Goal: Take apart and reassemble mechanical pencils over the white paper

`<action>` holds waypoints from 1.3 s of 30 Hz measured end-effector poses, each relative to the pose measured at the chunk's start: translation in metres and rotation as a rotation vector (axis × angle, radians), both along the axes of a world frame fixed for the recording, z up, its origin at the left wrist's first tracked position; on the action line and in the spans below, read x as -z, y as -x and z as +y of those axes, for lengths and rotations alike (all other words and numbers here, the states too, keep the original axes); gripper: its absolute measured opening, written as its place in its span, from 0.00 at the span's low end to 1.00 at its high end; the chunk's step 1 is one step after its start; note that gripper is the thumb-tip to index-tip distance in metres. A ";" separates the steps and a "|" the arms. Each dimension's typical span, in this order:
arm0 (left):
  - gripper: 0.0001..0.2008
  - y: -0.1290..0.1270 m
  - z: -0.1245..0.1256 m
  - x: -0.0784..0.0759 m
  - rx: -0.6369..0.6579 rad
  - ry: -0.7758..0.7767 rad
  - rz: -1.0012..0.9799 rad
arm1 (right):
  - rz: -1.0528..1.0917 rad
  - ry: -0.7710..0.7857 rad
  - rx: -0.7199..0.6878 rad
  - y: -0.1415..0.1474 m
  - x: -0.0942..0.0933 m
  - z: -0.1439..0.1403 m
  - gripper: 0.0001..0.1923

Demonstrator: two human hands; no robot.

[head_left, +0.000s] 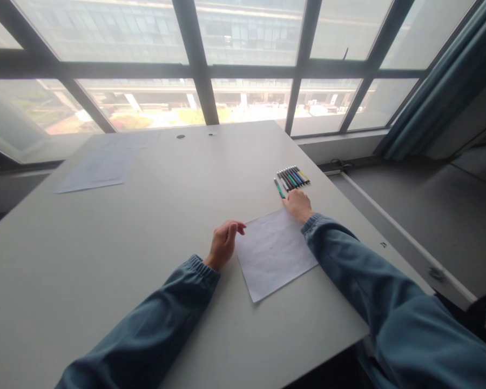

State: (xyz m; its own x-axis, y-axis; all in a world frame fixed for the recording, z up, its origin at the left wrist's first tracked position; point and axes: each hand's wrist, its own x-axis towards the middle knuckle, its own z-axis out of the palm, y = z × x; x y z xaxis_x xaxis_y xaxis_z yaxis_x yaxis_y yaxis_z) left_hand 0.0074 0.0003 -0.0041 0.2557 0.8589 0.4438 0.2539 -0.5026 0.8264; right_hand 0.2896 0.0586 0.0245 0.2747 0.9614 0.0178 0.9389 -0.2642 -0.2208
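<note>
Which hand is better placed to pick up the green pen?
Right. The right hand already reaches the green pen, set apart beside the row of pens. The left hand rests curled at the white sheet's left edge, farther away.

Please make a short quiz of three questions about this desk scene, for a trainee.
1. True or false: the right hand grips the green pen by its near end.
2. Which thing lies between the two hands? A) a cup B) a white sheet C) a phone
3. Fill in: the row of pens lies on the ____ side of the desk.

Key:
1. True; the pen sticks out from the fingers toward the row.
2. B; the left hand is at its left edge, loosely curled and holding nothing.
3. Right; it lies just beyond the right hand.
</note>
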 end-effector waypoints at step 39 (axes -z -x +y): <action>0.27 -0.001 -0.004 -0.004 0.085 -0.032 0.052 | 0.052 -0.050 0.095 0.003 0.006 0.027 0.17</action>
State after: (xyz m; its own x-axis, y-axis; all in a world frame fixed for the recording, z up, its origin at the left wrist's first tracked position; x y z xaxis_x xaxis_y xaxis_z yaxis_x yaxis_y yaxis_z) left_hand 0.0084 -0.0041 -0.0005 0.3505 0.8187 0.4549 0.2516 -0.5501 0.7963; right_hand 0.2871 0.0854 0.0188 0.3662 0.9293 0.0485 0.8971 -0.3387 -0.2839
